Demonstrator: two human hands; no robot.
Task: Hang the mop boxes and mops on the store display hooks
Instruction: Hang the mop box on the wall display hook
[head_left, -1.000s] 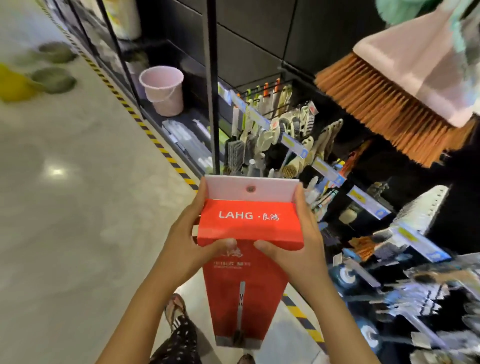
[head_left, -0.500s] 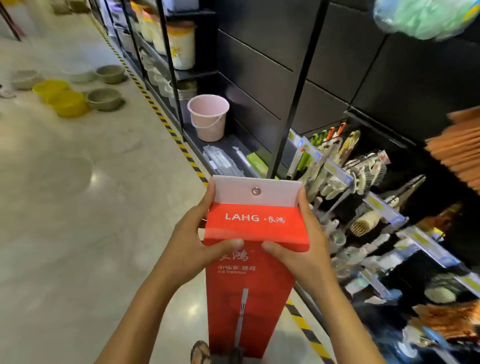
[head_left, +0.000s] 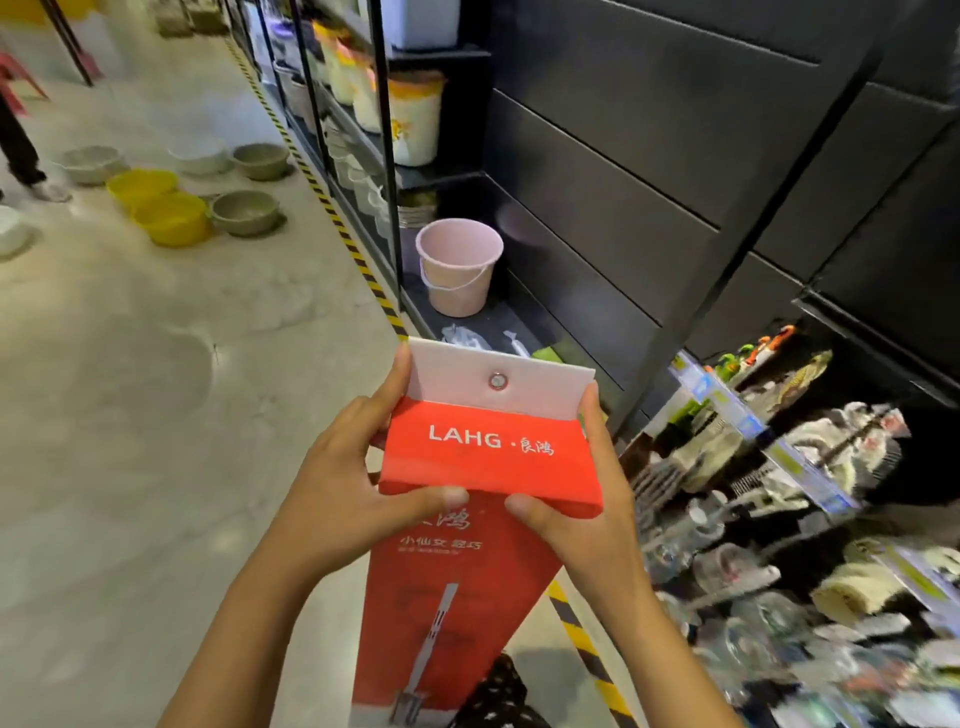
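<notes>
Out in front of the person, over the pale aisle floor (head_left: 130, 415), a tall red mop box (head_left: 488, 457) hangs upright between two bare hands, its lower end running down to the bottom edge of the view. The left hand (head_left: 337, 499) grips the box's upper left side: its thumb presses the front just under the folded red top band and its index finger reaches up along the left edge of the white flap (head_left: 447, 371). The right hand (head_left: 587, 514) grips the opposite side the same way, thumb on the front and fingers up the right edge. The two thumbs lie near each other without touching, so the hands are apart, both clamped on the box.

The white flap stands up from the top of the box with a metal eyelet (head_left: 497, 381) at its middle. White letters on the red band read "LAHG" (Chinese characters follow), and a mop is pictured lower on the front.

The box is held in the air to the left of the black store shelving (head_left: 649, 156), apart from it. A pink bucket (head_left: 460, 273) stands on the low shelf beyond the box. To the right, brushes and scrubbers (head_left: 810, 457) hang in rows behind price tags, too blurred to tell apart. Yellow-and-black floor tape (head_left: 332, 208) runs along the foot of the shelving, and yellow basins (head_left: 171, 218) and grey basins (head_left: 244, 210) sit on the floor further down the aisle.
</notes>
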